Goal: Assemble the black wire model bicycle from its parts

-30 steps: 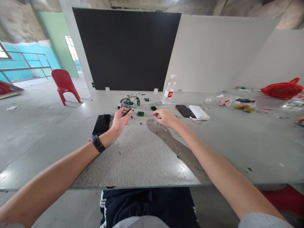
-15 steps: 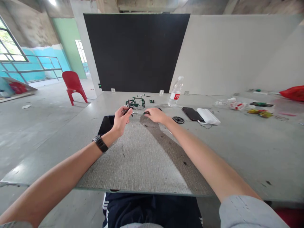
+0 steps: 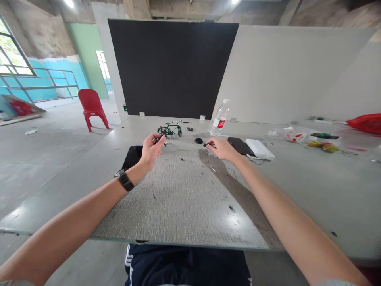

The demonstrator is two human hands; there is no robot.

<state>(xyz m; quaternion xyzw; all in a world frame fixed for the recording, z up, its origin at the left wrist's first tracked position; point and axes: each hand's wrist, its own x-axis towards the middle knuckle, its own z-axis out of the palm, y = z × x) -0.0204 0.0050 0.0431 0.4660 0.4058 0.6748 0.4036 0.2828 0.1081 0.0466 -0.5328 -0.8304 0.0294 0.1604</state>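
Rightward across the counter [image 3: 184,198] since the earlier frame has gone the right hand [image 3: 222,149], carrying a small green piece [image 3: 204,145] beside a blocky black part [image 3: 198,141].

The counter's middle has a grey, finely streaked, fabric-like texture, with smoother, shinier grey at the sides. A matte black rectangular panel [image 3: 172,67] stands behind it, next to a smooth off-white partition [image 3: 291,75]. A crumpled red plastic bag [image 3: 367,123] lies at the far right.

A clear ribbed plastic bottle with a red-and-white label [image 3: 219,119] stands upright at the back. Just beyond the right hand lie a flat black phone [image 3: 239,146] and a rounded white case-like object [image 3: 260,149]; a glossy dark phone [image 3: 132,157] is partly hidden by the left hand [image 3: 151,151].

The green miniature bicycle [image 3: 170,129] — slim tubes, round spoked wheels — stands just behind the left hand. That hand's grip is together on a small dark piece [image 3: 156,140], its exact shape obscured by the fingers. The right grip is clamped on the green piece, near its fingertips — apart from the bicycle. A thin, straight silvery sliver [image 3: 212,169] lies nearer the front.
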